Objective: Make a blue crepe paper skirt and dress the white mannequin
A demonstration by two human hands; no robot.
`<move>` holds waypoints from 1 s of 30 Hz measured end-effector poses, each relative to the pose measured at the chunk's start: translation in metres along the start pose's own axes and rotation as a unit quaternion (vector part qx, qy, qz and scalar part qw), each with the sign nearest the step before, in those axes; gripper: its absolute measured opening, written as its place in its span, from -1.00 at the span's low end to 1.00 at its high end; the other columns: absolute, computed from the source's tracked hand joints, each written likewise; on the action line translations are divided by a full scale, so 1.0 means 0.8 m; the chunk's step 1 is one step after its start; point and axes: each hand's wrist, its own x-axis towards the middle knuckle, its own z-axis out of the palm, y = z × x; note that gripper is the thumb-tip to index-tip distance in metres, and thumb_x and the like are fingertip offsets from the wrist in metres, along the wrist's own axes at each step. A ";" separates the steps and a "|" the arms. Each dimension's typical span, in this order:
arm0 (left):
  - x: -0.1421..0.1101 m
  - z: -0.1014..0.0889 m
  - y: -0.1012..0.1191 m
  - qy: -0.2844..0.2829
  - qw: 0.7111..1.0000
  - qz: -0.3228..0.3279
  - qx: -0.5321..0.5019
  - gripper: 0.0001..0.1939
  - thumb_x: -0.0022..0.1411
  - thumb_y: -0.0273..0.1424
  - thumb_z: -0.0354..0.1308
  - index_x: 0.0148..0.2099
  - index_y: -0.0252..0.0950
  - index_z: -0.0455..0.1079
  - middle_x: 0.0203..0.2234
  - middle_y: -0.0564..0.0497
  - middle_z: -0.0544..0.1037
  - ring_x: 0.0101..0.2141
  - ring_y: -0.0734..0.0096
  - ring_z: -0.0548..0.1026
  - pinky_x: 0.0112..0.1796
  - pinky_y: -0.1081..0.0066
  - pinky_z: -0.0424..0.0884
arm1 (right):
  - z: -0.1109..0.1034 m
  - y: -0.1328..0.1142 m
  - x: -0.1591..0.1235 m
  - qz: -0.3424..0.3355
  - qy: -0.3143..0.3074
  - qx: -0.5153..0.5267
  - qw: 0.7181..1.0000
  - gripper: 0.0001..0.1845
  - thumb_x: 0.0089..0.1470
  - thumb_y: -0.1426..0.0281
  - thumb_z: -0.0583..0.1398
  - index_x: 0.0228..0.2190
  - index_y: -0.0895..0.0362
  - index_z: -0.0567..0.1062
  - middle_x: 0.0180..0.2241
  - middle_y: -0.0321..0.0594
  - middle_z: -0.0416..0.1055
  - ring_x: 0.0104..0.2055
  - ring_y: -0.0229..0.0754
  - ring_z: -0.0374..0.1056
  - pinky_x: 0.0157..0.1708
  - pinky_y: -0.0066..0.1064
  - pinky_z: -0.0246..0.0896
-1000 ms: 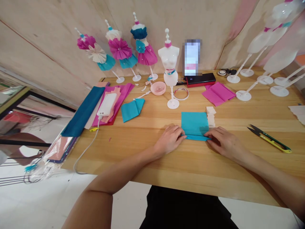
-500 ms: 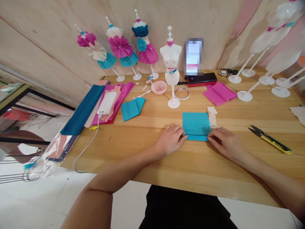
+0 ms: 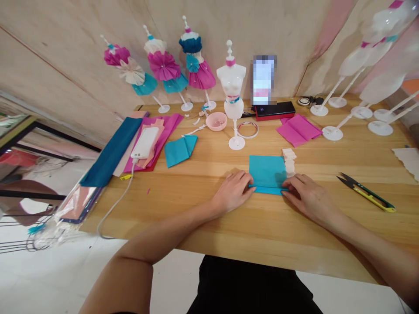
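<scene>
A turquoise paper sheet (image 3: 266,170) lies flat on the wooden table (image 3: 229,226), with a narrow fold along its near edge. My left hand (image 3: 233,191) pinches the left end of that fold, fingers pressed together. My right hand (image 3: 307,196) pinches the right end the same way. A small stack of cream crepe strips (image 3: 289,159) lies just right of the sheet. A bare white mannequin (image 3: 233,87) on a stand rises behind the sheet.
Green-handled snips (image 3: 366,192) lie to the right. Pink paper (image 3: 299,129), a pink bowl (image 3: 216,121), a tape ring (image 3: 248,129), a folded turquoise piece (image 3: 180,149), a white power bank (image 3: 144,143) on paper sheets, dressed mannequins (image 3: 163,65) and empty stands (image 3: 360,65) surround the work spot.
Both hands stay pinched on the near edge of the turquoise sheet and have barely shifted. The view has swayed slightly.
</scene>
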 end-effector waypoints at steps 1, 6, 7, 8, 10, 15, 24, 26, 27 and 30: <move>0.000 -0.001 0.000 -0.003 1.000 0.002 -0.008 -0.79 0.35 -0.23 -0.03 -0.15 -0.24 0.31 -0.24 -0.01 0.45 -0.18 0.32 0.41 -0.09 0.27 0.27 | -0.001 0.000 0.000 -0.005 -0.001 -0.002 1.000 -0.86 0.20 0.31 0.11 -0.24 0.09 0.40 -0.27 -0.17 0.40 -0.20 -0.10 0.32 -0.24 -0.29 0.24; 0.001 -0.002 -0.003 -0.007 1.000 0.005 -0.026 -0.78 0.35 -0.22 -0.02 -0.10 -0.22 0.33 -0.17 -0.01 0.43 -0.12 0.31 0.41 -0.05 0.25 0.26 | 0.000 0.003 0.001 -0.010 -0.017 -0.006 1.000 -0.87 0.23 0.32 0.08 -0.30 0.08 0.40 -0.31 -0.19 0.39 -0.21 -0.10 0.31 -0.27 -0.30 0.23; 0.001 -0.001 -0.003 -0.008 1.000 0.005 -0.026 -0.77 0.35 -0.21 -0.02 -0.10 -0.22 0.33 -0.16 -0.02 0.43 -0.11 0.31 0.41 -0.04 0.25 0.26 | 0.001 0.003 0.001 -0.011 -0.017 -0.006 1.000 -0.87 0.23 0.32 0.08 -0.31 0.08 0.39 -0.32 -0.19 0.38 -0.23 -0.11 0.31 -0.28 -0.30 0.23; 0.001 -0.001 -0.004 -0.010 1.000 0.006 -0.026 -0.76 0.35 -0.20 -0.02 -0.10 -0.23 0.33 -0.16 -0.02 0.43 -0.11 0.31 0.40 -0.04 0.25 0.26 | 0.003 0.004 0.000 -0.012 -0.016 -0.006 1.000 -0.87 0.23 0.32 0.08 -0.32 0.08 0.39 -0.33 -0.20 0.38 -0.24 -0.11 0.31 -0.29 -0.31 0.23; 0.001 -0.001 -0.004 -0.014 1.000 0.009 -0.023 -0.75 0.35 -0.19 -0.02 -0.10 -0.24 0.33 -0.16 -0.02 0.42 -0.11 0.31 0.40 -0.04 0.25 0.26 | 0.005 0.005 0.000 -0.018 -0.010 -0.005 1.000 -0.88 0.23 0.32 0.09 -0.32 0.08 0.38 -0.34 -0.20 0.37 -0.26 -0.12 0.30 -0.29 -0.31 0.23; 0.001 -0.002 -0.005 -0.007 1.000 0.014 -0.007 -0.74 0.36 -0.19 -0.04 -0.16 -0.26 0.33 -0.19 -0.02 0.43 -0.12 0.31 0.39 -0.06 0.26 0.26 | 0.008 0.004 0.000 -0.063 0.018 -0.019 0.998 -0.91 0.22 0.36 0.09 -0.31 0.09 0.39 -0.31 -0.17 0.37 -0.22 -0.10 0.29 -0.24 -0.27 0.23; -0.008 0.006 -0.010 0.024 0.984 0.131 0.117 -0.75 0.42 -0.41 -0.19 -0.19 -0.29 0.32 -0.24 -0.03 0.50 -0.13 0.32 0.41 -0.06 0.26 0.20 | 0.011 0.005 0.008 -0.099 0.029 0.008 0.995 -0.94 0.20 0.43 0.12 -0.31 0.07 0.40 -0.26 -0.18 0.44 -0.17 -0.06 0.30 -0.14 -0.17 0.23; -0.009 0.007 -0.009 0.027 0.984 0.137 0.113 -0.73 0.43 -0.41 -0.21 -0.19 -0.30 0.32 -0.29 -0.01 0.51 -0.16 0.34 0.42 -0.05 0.26 0.19 | 0.011 0.006 0.007 -0.086 0.041 0.043 0.995 -0.95 0.19 0.43 0.14 -0.33 0.06 0.40 -0.29 -0.20 0.45 -0.19 -0.08 0.31 -0.15 -0.18 0.24; -0.009 0.006 -0.009 0.027 0.985 0.135 0.108 -0.72 0.43 -0.39 -0.21 -0.20 -0.30 0.32 -0.30 -0.02 0.51 -0.18 0.34 0.43 -0.05 0.26 0.20 | 0.011 0.006 0.007 -0.078 0.046 0.057 0.994 -0.95 0.19 0.43 0.14 -0.33 0.05 0.40 -0.30 -0.21 0.46 -0.19 -0.08 0.31 -0.15 -0.19 0.25; -0.007 0.002 -0.006 0.026 0.988 0.124 0.083 -0.70 0.43 -0.34 -0.22 -0.22 -0.30 0.31 -0.32 -0.01 0.51 -0.20 0.35 0.44 -0.06 0.27 0.21 | 0.007 0.004 0.005 -0.061 0.046 0.082 0.994 -0.96 0.18 0.42 0.15 -0.32 0.04 0.42 -0.31 -0.22 0.46 -0.20 -0.09 0.31 -0.17 -0.20 0.26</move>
